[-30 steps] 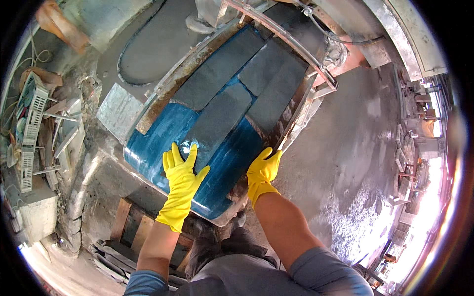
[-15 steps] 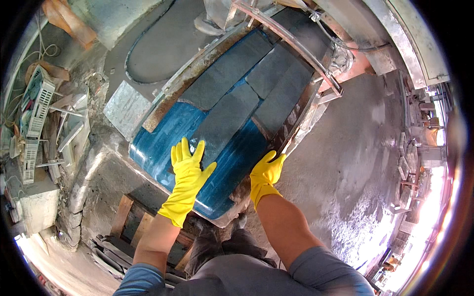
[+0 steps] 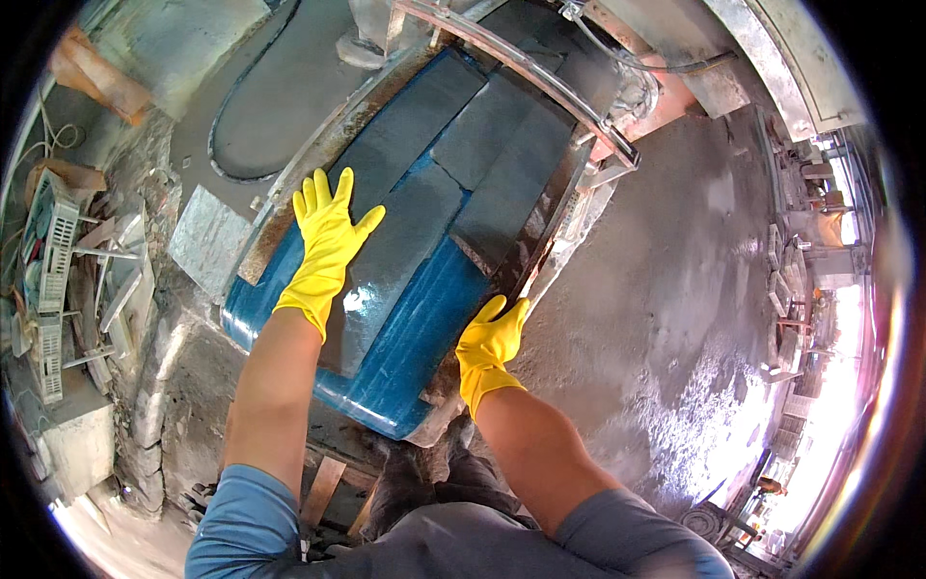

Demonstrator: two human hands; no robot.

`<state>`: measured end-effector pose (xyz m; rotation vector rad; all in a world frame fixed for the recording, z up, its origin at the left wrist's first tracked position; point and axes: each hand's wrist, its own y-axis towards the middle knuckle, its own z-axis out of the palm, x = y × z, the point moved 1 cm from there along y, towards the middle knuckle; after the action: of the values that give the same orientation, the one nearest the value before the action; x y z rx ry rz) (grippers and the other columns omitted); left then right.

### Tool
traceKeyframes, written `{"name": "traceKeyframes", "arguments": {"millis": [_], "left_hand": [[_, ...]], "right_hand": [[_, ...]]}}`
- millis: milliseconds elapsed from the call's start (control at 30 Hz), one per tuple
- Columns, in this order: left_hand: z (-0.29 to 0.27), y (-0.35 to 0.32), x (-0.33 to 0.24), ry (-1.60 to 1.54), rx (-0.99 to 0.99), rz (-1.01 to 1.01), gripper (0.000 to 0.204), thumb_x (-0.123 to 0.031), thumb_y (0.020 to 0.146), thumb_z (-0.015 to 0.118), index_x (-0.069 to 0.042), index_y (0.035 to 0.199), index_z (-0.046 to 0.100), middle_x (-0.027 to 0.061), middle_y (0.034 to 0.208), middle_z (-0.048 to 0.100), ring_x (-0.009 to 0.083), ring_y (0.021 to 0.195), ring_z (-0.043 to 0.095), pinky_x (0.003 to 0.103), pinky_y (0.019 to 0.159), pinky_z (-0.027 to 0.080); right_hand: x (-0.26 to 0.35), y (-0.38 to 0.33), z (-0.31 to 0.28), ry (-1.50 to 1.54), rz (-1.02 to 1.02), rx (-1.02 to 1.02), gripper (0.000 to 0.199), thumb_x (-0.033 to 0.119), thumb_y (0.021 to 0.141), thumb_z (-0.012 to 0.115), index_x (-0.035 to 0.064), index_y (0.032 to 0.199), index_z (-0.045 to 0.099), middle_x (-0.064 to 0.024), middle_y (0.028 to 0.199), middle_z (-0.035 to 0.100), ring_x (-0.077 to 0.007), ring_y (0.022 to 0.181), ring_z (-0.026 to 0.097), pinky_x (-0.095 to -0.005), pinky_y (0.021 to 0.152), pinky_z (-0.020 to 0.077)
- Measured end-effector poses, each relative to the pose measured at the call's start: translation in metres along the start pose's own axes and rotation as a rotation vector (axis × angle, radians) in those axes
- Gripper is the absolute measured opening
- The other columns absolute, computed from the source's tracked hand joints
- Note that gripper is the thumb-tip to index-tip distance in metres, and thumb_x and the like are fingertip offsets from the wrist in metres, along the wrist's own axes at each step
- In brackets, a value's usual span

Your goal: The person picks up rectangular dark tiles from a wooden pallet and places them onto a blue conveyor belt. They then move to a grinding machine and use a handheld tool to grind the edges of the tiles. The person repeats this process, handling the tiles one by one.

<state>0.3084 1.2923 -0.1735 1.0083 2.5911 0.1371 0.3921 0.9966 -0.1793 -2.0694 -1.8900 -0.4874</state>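
Gloved hands working grey slabs on a wet blue belt

At centre frame, the left hand (image 3: 326,243) is lying flat, fingers spread wide, on a grey slab (image 3: 400,256); the right hand (image 3: 490,345), fingers together, is gripping the blue conveyor belt (image 3: 424,352) edge. Pressing evenly should be keeping the slab from sliding.

The left hand (image 3: 326,246), in a yellow glove, now lies farther up the blue belt (image 3: 415,338), flat with fingers spread, its palm against the edge of the grey slab (image 3: 400,251). The right hand (image 3: 490,343) sits lower than the left, at the belt's right rim, no longer level with it.
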Motion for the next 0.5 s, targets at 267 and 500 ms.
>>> {"name": "traceKeyframes", "arguments": {"millis": [267, 500], "left_hand": [[-0.002, 0.002, -0.004, -0.046, -0.014, -0.014, 0.081, -0.056, 0.088, 0.077, -0.02, 0.157, 0.054, 0.0324, 0.165, 0.037, 0.051, 0.155, 0.03, 0.058, 0.13, 0.017], [-0.005, 0.001, -0.014, -0.053, -0.085, -0.059, 0.079, -0.055, 0.085, 0.081, -0.02, 0.152, 0.059, 0.0315, 0.163, 0.041, 0.0521, 0.152, 0.035, 0.059, 0.127, 0.024]], "right_hand": [[0.007, -0.001, -0.005, 0.003, 0.038, 0.07, 0.064, 0.044, 0.11, 0.05, 0.0025, 0.158, 0.046, -0.0252, 0.153, 0.057, -0.0447, 0.138, 0.057, -0.0436, 0.116, 0.0467], [0.005, 0.0, -0.003, -0.022, -0.001, 0.043, 0.063, 0.041, 0.11, 0.052, 0.002, 0.159, 0.044, -0.0271, 0.151, 0.058, -0.0466, 0.135, 0.059, -0.0443, 0.114, 0.0482]]}}
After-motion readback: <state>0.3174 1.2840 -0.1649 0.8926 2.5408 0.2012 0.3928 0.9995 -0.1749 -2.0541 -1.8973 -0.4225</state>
